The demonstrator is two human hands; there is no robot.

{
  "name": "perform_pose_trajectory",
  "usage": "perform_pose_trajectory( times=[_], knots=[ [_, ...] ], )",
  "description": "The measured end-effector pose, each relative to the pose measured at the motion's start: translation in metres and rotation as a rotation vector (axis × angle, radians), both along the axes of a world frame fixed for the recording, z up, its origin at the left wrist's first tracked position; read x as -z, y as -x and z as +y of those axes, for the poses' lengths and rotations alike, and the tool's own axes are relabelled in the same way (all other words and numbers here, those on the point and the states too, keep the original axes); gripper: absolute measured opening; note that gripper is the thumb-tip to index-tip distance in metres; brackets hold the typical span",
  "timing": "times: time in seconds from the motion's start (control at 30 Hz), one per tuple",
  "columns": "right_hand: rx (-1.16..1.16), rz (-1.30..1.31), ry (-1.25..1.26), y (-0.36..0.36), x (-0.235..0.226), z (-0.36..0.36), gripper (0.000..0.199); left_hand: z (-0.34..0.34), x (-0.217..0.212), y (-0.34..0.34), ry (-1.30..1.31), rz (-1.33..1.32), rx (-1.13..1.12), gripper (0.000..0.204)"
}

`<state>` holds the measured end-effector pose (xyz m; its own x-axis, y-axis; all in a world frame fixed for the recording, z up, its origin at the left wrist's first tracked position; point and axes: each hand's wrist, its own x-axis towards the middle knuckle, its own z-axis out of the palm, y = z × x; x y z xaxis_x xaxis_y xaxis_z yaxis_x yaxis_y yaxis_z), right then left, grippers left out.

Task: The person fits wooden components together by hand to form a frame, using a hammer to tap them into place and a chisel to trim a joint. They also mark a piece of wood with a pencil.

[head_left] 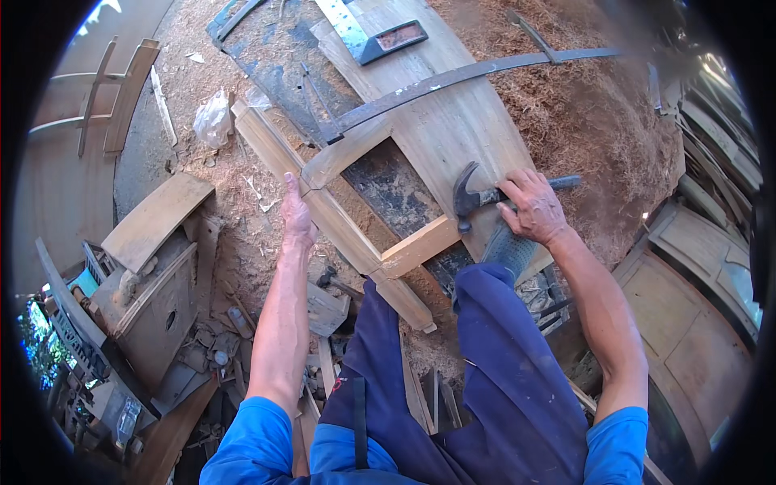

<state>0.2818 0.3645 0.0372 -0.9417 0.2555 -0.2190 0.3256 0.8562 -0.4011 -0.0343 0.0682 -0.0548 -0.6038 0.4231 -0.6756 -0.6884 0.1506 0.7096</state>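
A wooden frame (347, 228) of a long moulded rail joined to crosspieces lies in front of me, slanting from upper left to lower right. My left hand (297, 217) is closed at the rail's outer left side, near the upper joint, thumb upward; its other fingers are mostly hidden. The lower crosspiece (420, 247) meets the rail close to my knees. Over the wide plank (453, 129), my right hand (533, 206) has its fingers round the handle of a claw hammer (466, 196). The hammer's head is turned left, toward the frame's opening.
A long metal bar clamp (436, 83) crosses the plank, touching the frame's upper end. Beyond it lies a try square (394, 40). Wood shavings (566, 121) cover the right side. Curved wooden panels (687, 323) stand at right, and a wooden piece (158, 220) with scraps sits at left.
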Motion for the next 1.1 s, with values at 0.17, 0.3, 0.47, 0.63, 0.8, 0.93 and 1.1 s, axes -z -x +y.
perform_pose_trajectory(
  times=[0.17, 0.3, 0.47, 0.63, 0.8, 0.93, 1.1],
  knots=[
    [0.056, -0.033, -0.002, -0.001, 0.0, -0.001, 0.036, 0.0, 0.006, 0.0, -0.157, -0.123, -0.148, 0.049],
    [0.063, -0.032, 0.008, 0.001, 0.004, -0.003, 0.036, -0.011, 0.011, 0.006, -0.186, -0.119, -0.144, 0.04],
    [0.061, -0.023, -0.011, 0.0, 0.005, -0.005, 0.036, -0.008, 0.007, 0.017, 0.019, 0.171, 0.016, 0.036],
    [0.081, -0.027, -0.012, 0.0, 0.003, -0.006, 0.034, -0.011, 0.004, 0.019, 0.022, 0.138, 0.014, 0.036],
    [0.118, -0.001, -0.008, -0.003, 0.004, -0.01, 0.032, -0.01, 0.006, 0.018, -0.019, 0.031, -0.076, 0.04],
    [0.136, 0.023, -0.013, -0.004, 0.003, -0.011, 0.032, -0.012, 0.009, 0.021, -0.004, 0.094, 0.029, 0.046],
    [0.161, 0.043, 0.005, -0.008, 0.005, -0.014, 0.031, -0.012, 0.004, 0.026, -0.022, 0.037, 0.083, 0.046]
  ],
)
